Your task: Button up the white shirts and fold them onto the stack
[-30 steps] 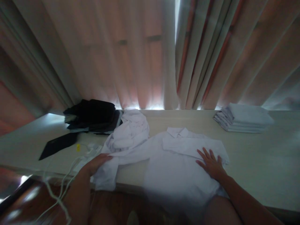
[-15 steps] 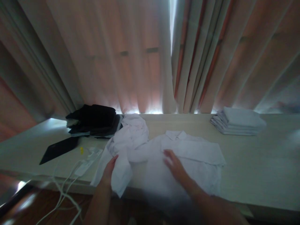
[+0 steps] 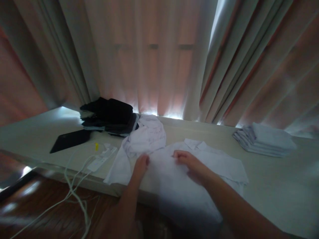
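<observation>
A white collared shirt (image 3: 224,164) lies spread on the ledge, its collar toward the curtain and its lower part hanging blurred over the front edge. My left hand (image 3: 141,166) is closed on the shirt's left side, where the cloth is smeared by motion. On the shirt's front, just below the collar, my right hand (image 3: 190,163) has its fingers curled together on the fabric. Beyond my left hand sits a crumpled white garment (image 3: 149,134), one sleeve of it trailing to the ledge's front edge.
A pile of dark folded clothes (image 3: 109,116) stands at the back left, with a flat black object (image 3: 71,140) before it. A white power strip (image 3: 102,159) and its cables (image 3: 71,186) hang off the front. Folded white clothes (image 3: 266,141) are stacked at the right.
My left hand has moved right and inward, bringing the shirt's sleeve in toward its body. My right hand's fingers have curled in. The view has shifted left and tilted.
</observation>
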### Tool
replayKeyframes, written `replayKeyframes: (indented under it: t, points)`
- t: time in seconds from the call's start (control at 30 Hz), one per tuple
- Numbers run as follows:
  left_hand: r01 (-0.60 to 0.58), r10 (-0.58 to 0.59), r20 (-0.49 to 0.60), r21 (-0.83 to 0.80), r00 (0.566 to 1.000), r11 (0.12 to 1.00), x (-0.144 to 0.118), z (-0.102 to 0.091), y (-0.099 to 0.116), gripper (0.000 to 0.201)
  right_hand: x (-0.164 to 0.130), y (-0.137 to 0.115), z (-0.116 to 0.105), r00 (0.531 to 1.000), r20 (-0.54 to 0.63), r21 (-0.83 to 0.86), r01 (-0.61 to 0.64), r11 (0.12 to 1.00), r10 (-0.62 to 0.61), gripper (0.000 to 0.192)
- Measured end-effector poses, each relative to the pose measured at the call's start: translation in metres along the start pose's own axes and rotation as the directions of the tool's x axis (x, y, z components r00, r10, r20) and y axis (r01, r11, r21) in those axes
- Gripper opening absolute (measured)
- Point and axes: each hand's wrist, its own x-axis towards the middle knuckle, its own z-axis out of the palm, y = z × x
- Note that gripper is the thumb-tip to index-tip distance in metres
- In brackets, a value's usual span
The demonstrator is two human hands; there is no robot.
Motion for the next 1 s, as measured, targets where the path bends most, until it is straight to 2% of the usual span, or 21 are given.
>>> replayKeyframes:
  t: [0.07, 0.17, 0.27, 0.33, 0.43, 0.53, 0.63, 0.73, 0.87, 1.0]
  points:
    - [-0.110, 0.108, 0.027, 0.080, 0.994, 0.991, 0.011, 0.016, 0.002, 0.033, -0.015, -0.037, -0.017, 1.000, 0.020, -0.010, -0.020, 1.000, 0.020, 0.018]
    - [-0.272, 0.247, 0.165, 0.153, 0.955, 0.950, 0.026, 0.042, 0.002, 0.046, -0.032, -0.076, -0.054, 0.998, 0.011, -0.084, -0.057, 0.995, 0.058, 0.021]
    - [-0.389, 0.313, 0.328, 0.200, 0.892, 0.899, 0.039, 0.068, -0.003, 0.054, -0.043, -0.095, -0.100, 0.993, -0.041, -0.150, -0.116, 0.982, 0.111, 0.023]
    - [-0.431, 0.325, 0.383, 0.232, 0.864, 0.872, 0.049, 0.082, -0.006, 0.054, -0.050, -0.098, -0.134, 0.988, -0.098, -0.165, -0.132, 0.978, 0.116, 0.023]
    - [-0.459, 0.330, 0.405, 0.279, 0.853, 0.844, 0.067, 0.098, -0.007, 0.054, -0.062, -0.093, -0.185, 0.974, -0.198, -0.186, -0.152, 0.971, 0.114, 0.022]
    - [-0.463, 0.316, 0.421, 0.314, 0.850, 0.829, 0.087, 0.108, -0.002, 0.050, -0.078, -0.080, -0.235, 0.938, -0.314, -0.185, -0.210, 0.960, 0.145, 0.020]
    - [-0.459, 0.286, 0.464, 0.320, 0.839, 0.829, 0.106, 0.113, 0.004, 0.036, -0.094, -0.064, -0.278, 0.893, -0.422, -0.142, -0.236, 0.961, 0.157, 0.016]
    - [-0.455, 0.275, 0.502, 0.279, 0.820, 0.846, 0.124, 0.113, 0.011, 0.022, -0.103, -0.051, -0.311, 0.848, -0.506, -0.119, -0.251, 0.961, 0.159, 0.013]
    - [-0.426, 0.287, 0.477, 0.213, 0.830, 0.879, 0.147, 0.112, 0.024, 0.029, -0.104, -0.034, -0.349, 0.790, -0.588, -0.135, -0.307, 0.942, 0.173, 0.018]
    - [-0.408, 0.277, 0.471, 0.203, 0.838, 0.890, 0.171, 0.120, 0.037, 0.030, -0.098, -0.007, -0.388, 0.735, -0.664, -0.215, -0.360, 0.908, 0.135, 0.028]
